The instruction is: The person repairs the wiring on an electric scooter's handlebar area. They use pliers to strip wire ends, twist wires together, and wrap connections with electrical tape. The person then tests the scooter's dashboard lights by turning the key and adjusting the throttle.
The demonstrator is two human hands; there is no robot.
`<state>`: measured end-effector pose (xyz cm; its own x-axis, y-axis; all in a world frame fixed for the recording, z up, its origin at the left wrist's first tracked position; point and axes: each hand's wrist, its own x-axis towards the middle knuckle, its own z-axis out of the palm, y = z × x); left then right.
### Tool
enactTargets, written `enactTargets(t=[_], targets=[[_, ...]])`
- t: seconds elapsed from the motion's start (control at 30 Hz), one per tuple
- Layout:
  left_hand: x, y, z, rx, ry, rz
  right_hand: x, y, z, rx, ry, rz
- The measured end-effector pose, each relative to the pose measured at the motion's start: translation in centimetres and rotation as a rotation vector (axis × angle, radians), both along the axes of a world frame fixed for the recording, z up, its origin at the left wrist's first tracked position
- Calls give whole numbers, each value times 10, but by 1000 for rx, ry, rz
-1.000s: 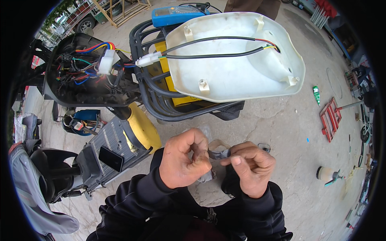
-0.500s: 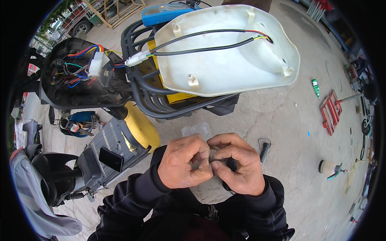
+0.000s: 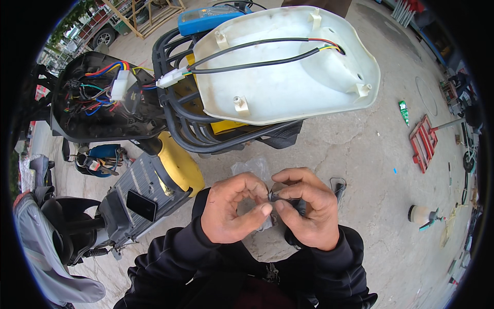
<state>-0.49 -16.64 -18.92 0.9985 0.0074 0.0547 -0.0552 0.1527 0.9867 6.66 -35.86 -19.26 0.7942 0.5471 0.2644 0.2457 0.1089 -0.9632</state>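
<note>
Clear plastic bag [image 3: 252,170] seemingly less covered by both hands, thumbs now touching.

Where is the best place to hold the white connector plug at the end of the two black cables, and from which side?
Probably grip the white connector plug across its blocky body, coming from its free left end. The black cables leave its right end and run over the upturned white cover, so that side is crowded. Both the left hand and right hand are busy with a small dark part.
</note>
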Motion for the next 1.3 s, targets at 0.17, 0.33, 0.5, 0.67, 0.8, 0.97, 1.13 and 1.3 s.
enactTargets(t=[0.17, 0.33, 0.5, 0.67, 0.8, 0.97, 1.13, 1.3], targets=[[2, 1, -1, 72, 93, 19, 2, 1, -1, -85, -189, -18], [0, 3, 0, -278, 274, -74, 4, -3, 0, -7, -16, 34], [5, 4, 0, -519, 349, -255, 5, -7, -2, 168, 241, 106], [9, 5, -1, -711, 378, -288, 8, -10, -5, 269, 476, 111], [9, 10, -3, -778, 382, -285, 11, -13, -5, 311, 541, 127], [6, 13, -12, -824, 398, -283, 12, -13, -5, 347, 608, 108], [3, 16, -20, -888, 394, -275, 13, -15, -7, 377, 629, 87], [1, 16, -29, -908, 374, -274, 14, -13, -8, 434, 653, 94]])
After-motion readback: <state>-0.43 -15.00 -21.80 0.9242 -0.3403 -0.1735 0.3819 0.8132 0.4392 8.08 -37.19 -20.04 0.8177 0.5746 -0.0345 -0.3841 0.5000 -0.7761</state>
